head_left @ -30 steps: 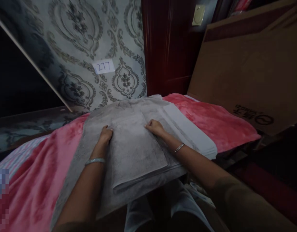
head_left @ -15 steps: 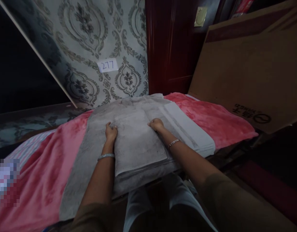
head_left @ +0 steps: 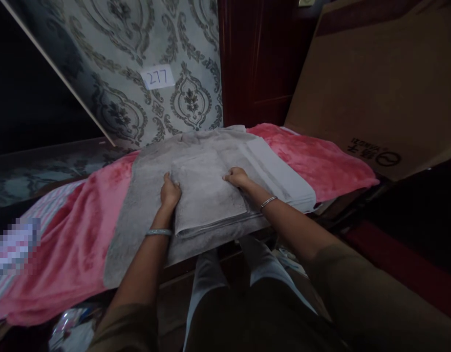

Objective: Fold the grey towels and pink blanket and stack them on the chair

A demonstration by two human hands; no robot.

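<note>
Both our left hand [head_left: 170, 190] and right hand [head_left: 238, 178] now sit closer to the near edge of the panel [head_left: 206, 190]. They stand apart at its two sides; whether they grip, we cannot tell. We see one soft, folded gray oblong, long axis toward the wall [head_left: 191, 100], atop one larger napped cloth [head_left: 137, 210] over pink plush [head_left: 313, 161].
</note>
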